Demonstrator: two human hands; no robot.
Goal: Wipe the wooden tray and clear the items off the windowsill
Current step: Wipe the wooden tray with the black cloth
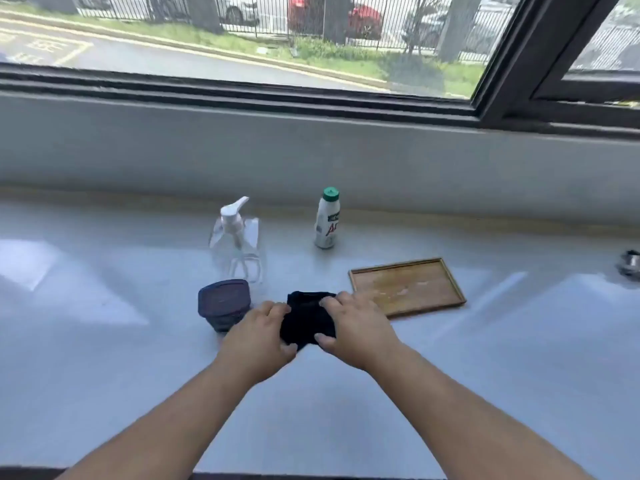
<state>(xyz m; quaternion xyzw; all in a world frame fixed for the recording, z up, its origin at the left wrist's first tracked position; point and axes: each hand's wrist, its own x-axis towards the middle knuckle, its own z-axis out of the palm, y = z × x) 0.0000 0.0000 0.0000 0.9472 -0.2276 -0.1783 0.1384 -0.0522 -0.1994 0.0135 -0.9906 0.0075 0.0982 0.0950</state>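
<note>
White bottle [327, 220], label perhaps "AD"

Metal object [630, 265] at far right: cut by frame edge, identity unclear. White bottle [327, 220] label: blurred, unreadable. Black cloth [306, 317]: sides covered by hands. Lidded container [223, 304]: near corner behind left hand [258, 336].

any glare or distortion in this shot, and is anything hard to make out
Head view: daylight from the window throws pale glare patches across the windowsill; the wide lens bows the window frame; the clear pump bottle nearly vanishes against the white surface; the dark object at the right edge is cut off and unclear.
</note>
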